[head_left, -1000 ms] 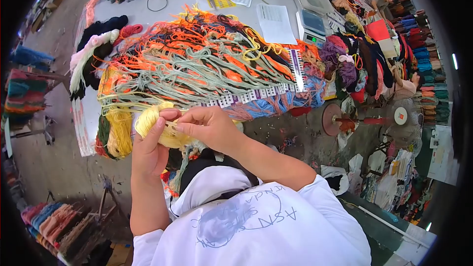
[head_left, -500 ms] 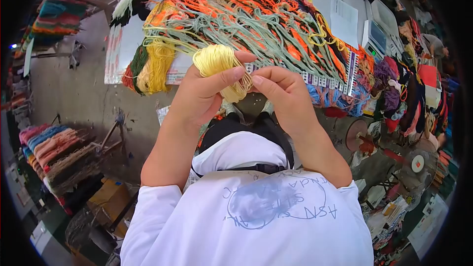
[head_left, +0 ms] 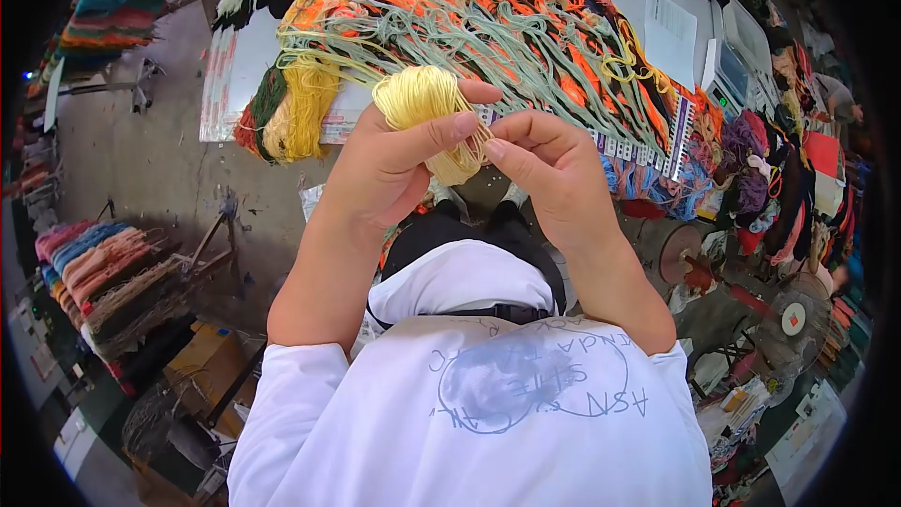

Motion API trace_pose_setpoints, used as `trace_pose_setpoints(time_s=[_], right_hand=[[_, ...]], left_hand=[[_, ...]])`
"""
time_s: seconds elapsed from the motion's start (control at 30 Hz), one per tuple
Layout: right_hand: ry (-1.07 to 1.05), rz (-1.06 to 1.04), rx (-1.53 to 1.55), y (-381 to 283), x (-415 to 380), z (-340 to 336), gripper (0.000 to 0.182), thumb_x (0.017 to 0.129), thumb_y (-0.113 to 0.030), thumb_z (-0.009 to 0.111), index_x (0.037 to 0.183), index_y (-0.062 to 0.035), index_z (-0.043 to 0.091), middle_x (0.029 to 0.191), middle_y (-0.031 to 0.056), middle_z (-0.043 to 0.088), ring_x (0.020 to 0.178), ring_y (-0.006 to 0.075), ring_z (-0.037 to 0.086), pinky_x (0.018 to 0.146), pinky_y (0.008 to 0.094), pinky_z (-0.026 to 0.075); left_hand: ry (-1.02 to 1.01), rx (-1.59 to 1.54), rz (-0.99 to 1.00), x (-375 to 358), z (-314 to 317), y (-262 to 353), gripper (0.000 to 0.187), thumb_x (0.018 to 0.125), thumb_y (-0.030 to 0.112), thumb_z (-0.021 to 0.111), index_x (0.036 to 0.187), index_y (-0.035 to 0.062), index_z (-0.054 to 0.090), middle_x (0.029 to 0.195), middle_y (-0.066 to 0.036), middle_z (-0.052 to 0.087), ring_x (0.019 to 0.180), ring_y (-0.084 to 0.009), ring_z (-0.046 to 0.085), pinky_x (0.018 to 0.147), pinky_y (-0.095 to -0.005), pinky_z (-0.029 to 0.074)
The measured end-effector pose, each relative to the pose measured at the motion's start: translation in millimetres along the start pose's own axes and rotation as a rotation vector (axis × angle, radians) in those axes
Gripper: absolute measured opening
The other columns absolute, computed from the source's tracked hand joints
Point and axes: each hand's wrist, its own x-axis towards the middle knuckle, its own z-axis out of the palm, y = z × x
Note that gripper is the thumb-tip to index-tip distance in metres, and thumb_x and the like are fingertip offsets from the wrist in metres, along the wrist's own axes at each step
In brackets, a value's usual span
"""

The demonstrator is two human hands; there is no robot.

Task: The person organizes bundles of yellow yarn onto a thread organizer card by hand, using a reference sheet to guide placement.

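A wound bundle of pale yellow yarn (head_left: 418, 99) sits in my left hand (head_left: 389, 164), with the thumb across its front and the index finger stretched out behind. My right hand (head_left: 554, 169) is closed in a pinch at the bundle's right edge, where loose strands hang. The exact strand between those fingertips is too small to make out. Beyond both hands, a heap of pale green and orange yarn (head_left: 488, 38) covers the table. A hank of deeper yellow yarn (head_left: 310, 108) droops over the table's near left edge.
A white perforated strip (head_left: 678, 136) edges the heap on the right. Further right are a paper sheet (head_left: 668, 33), a scale-like device (head_left: 727, 75) and purple yarn (head_left: 751, 145). Racks of coloured yarn (head_left: 99, 258) stand at left, and a spoked reel (head_left: 793, 314) at lower right.
Both hands and the yellow bundle have shifted slightly right in view, the bundle also a little up. The table scene has slid up with the camera. The grip looks the same.
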Motion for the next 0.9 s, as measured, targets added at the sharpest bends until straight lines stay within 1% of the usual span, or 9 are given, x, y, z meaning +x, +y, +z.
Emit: trace_pose_setpoints(time_s=[0.13,0.37,0.43,0.5,0.7,0.9], right_hand=[[0.004,-0.003,0.014,-1.6,-0.1,1.5,0.011,0.084,-0.007,0.062,0.09,0.0014,0.06,0.08,0.0003,0.06,0.07,0.0031,0.053,0.062,0.0173,0.042],[-0.007,-0.031,0.022,1.0,0.1,0.5,0.008,0.085,-0.007,0.06,0.088,0.0005,0.058,0.08,-0.0008,0.058,0.07,0.0028,0.051,0.062,0.0172,0.041],[-0.006,-0.03,0.018,-0.2,-0.6,1.5,0.009,0.085,-0.008,0.059,0.088,0.0006,0.058,0.08,-0.0007,0.058,0.07,0.003,0.051,0.062,0.0175,0.041],[-0.004,-0.029,0.015,0.1,-1.4,1.5,0.009,0.085,-0.008,0.059,0.088,0.0007,0.058,0.08,-0.0006,0.058,0.071,0.0031,0.051,0.062,0.0177,0.042],[0.009,-0.034,0.009,0.6,-3.3,2.7,0.011,0.084,-0.008,0.061,0.089,0.0013,0.059,0.081,0.0,0.059,0.072,0.0036,0.053,0.064,0.0185,0.043],[0.061,0.043,-0.084,1.0,-4.3,6.3,0.013,0.081,-0.009,0.065,0.089,0.0008,0.06,0.078,-0.0002,0.06,0.069,0.0039,0.054,0.061,0.0188,0.044]], left_hand=[[-0.031,0.009,-0.005,0.2,-2.6,0.5,0.032,0.081,0.01,0.064,0.11,0.0002,0.056,0.098,-0.007,0.061,0.089,-0.0154,0.06,0.078,-0.0297,0.048],[-0.022,-0.01,-0.009,0.1,-1.2,0.6,0.035,0.081,0.011,0.065,0.112,-0.0005,0.055,0.1,-0.008,0.061,0.089,-0.0166,0.06,0.079,-0.031,0.048],[0.004,-0.032,-0.009,-0.6,1.8,1.6,0.029,0.081,0.005,0.062,0.109,-0.0012,0.058,0.095,-0.006,0.062,0.085,-0.0126,0.059,0.075,-0.0269,0.047],[-0.001,-0.026,-0.007,-0.9,1.7,1.6,0.029,0.081,0.005,0.062,0.109,-0.001,0.058,0.095,-0.006,0.062,0.085,-0.0126,0.059,0.076,-0.027,0.047],[-0.004,0.006,0.021,-1.6,0.1,-1.4,0.03,0.079,0.005,0.065,0.108,-0.0003,0.058,0.098,-0.006,0.062,0.086,-0.0126,0.059,0.076,-0.027,0.047],[0.004,0.073,0.067,-4.2,-1.4,-2.7,0.032,0.076,0.003,0.068,0.107,-0.0005,0.059,0.104,-0.008,0.062,0.088,-0.013,0.059,0.077,-0.0271,0.047]])
